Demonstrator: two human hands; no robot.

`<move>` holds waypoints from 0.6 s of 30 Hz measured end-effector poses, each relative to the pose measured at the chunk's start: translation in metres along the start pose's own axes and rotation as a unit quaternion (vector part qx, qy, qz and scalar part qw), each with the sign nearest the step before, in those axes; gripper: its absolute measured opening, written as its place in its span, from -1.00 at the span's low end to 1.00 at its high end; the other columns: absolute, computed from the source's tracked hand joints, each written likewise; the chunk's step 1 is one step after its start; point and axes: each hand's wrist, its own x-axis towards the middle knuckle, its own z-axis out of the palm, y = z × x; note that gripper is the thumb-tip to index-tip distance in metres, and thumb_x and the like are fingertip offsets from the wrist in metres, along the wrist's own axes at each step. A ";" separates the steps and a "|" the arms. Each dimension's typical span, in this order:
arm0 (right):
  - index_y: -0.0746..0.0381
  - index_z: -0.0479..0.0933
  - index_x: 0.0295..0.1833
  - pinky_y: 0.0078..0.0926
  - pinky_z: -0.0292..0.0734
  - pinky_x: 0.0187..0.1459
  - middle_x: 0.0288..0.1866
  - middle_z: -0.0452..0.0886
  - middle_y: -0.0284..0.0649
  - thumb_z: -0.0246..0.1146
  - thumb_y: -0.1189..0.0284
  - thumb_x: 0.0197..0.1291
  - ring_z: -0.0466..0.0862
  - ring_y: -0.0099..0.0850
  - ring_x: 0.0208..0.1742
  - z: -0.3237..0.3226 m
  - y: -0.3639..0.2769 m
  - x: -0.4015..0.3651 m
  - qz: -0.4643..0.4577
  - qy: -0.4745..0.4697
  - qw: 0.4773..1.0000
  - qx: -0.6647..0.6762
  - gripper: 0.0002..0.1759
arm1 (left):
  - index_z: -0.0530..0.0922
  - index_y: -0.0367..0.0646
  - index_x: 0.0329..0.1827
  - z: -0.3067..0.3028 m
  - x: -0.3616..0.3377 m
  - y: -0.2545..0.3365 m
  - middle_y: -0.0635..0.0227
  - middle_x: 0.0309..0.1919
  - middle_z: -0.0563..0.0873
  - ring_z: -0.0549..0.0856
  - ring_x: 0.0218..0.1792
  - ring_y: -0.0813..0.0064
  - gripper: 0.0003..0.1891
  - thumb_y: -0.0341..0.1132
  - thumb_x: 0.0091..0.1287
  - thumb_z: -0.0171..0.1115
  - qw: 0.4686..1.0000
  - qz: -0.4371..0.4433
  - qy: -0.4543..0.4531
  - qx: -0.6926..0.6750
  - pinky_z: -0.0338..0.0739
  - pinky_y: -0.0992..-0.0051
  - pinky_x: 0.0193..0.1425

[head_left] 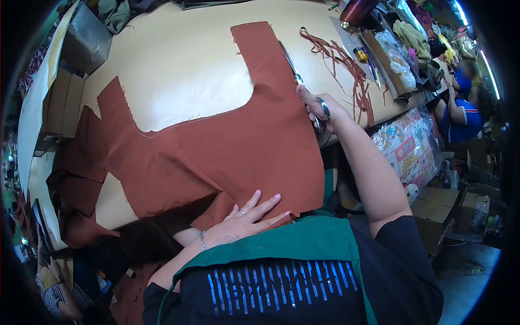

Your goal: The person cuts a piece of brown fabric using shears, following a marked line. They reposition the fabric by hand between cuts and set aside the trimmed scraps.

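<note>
A large piece of rust-brown fabric (216,151) lies across a tan table (179,65), cut to a curved pattern shape. My right hand (319,111) grips the handles of metal scissors (295,73), whose blades run along the fabric's right edge. My left hand (244,222) lies flat with fingers spread on the near edge of the fabric, pressing it down. A bracelet sits on my left wrist.
Brown fabric trimmings (346,65) lie to the right of the scissors. A box with bags and clutter (395,65) lines the table's right side. Cardboard boxes (65,103) sit at left. Another person in blue (460,114) is at far right. More boxes (439,211) stand on the floor.
</note>
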 end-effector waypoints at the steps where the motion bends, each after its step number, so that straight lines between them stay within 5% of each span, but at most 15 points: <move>1: 0.14 0.32 -0.66 -0.58 0.22 -0.62 -0.73 0.32 -0.36 0.08 -0.46 -0.31 0.32 -0.54 -0.69 -0.001 0.002 0.001 -0.011 -0.002 1.000 -0.013 -0.22 | 0.06 0.39 0.35 0.000 0.000 0.000 0.33 0.41 -0.17 -0.19 0.35 -0.19 -0.27 0.32 0.08 -0.10 1.000 -0.003 -0.001 0.001 -0.08 -0.35 0.19; 18: 0.14 0.31 -0.60 -0.51 0.31 -0.52 -0.72 0.31 -0.35 0.07 -0.47 -0.33 0.34 -0.50 -0.66 -0.006 -0.009 0.023 0.008 -0.023 1.000 0.014 -0.21 | 0.05 0.40 0.35 -0.003 -0.004 0.002 0.38 0.41 -0.16 -0.16 0.35 -0.17 -0.30 0.26 0.10 -0.10 1.000 0.007 0.002 -0.009 -0.06 -0.36 0.19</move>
